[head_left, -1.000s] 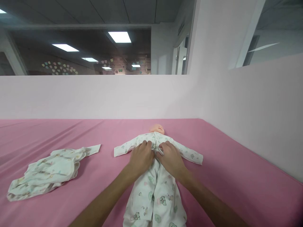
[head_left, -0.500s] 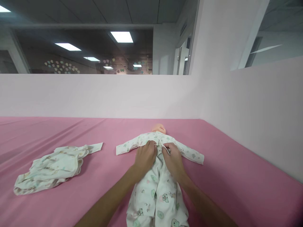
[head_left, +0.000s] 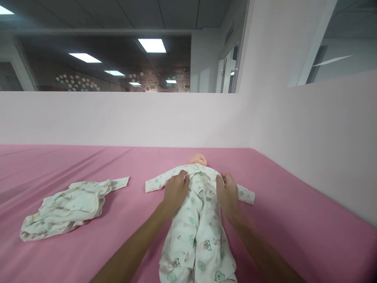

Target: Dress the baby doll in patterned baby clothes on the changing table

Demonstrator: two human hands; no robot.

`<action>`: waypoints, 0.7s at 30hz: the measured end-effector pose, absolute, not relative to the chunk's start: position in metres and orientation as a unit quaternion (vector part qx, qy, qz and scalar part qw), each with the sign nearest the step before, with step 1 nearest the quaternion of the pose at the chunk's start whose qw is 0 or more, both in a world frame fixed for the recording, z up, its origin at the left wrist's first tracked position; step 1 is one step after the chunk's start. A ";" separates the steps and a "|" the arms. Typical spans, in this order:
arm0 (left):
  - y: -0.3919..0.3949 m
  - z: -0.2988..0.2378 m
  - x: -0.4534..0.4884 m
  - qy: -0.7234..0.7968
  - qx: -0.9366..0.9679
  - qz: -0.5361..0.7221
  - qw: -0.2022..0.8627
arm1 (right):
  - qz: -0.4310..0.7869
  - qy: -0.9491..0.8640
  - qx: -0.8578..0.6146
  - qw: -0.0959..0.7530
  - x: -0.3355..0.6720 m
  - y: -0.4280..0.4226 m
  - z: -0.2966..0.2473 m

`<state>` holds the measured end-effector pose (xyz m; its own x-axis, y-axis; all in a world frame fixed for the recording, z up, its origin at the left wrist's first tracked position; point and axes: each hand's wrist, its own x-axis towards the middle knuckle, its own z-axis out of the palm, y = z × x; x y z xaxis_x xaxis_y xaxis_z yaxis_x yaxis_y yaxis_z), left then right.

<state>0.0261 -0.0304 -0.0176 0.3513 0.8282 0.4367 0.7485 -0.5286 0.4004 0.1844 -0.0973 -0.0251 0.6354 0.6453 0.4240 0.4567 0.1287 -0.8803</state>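
A baby doll [head_left: 198, 159] lies on its back on the pink sheet [head_left: 282, 208], dressed in a white printed sleepsuit [head_left: 197, 228] with both sleeves spread out. My left hand [head_left: 175, 190] clasps the doll's torso on its left side, fingers curled round the fabric under the sleeve. Opposite it, my right hand [head_left: 228, 192] clasps the torso's right side the same way. The doll's body lies between my two hands.
A second white printed garment [head_left: 66, 208] lies crumpled on the sheet to the left. A pale pink wall [head_left: 309, 137] borders the bed at the back and along the right side.
My hands have moved apart from the middle of the doll's chest, where they pinched the sleepsuit's front, to either side of the torso.
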 end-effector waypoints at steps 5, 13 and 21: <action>-0.022 -0.015 0.025 0.507 0.807 0.296 0.053 | 0.032 -0.504 -0.689 0.519 0.197 -0.084 -0.030; -0.014 -0.001 0.065 0.465 0.859 0.212 -0.028 | -0.067 -0.592 -0.710 0.374 0.185 -0.036 -0.016; -0.003 -0.010 0.067 0.485 0.851 0.195 -0.037 | 0.093 -0.555 -0.640 0.523 0.197 -0.040 -0.028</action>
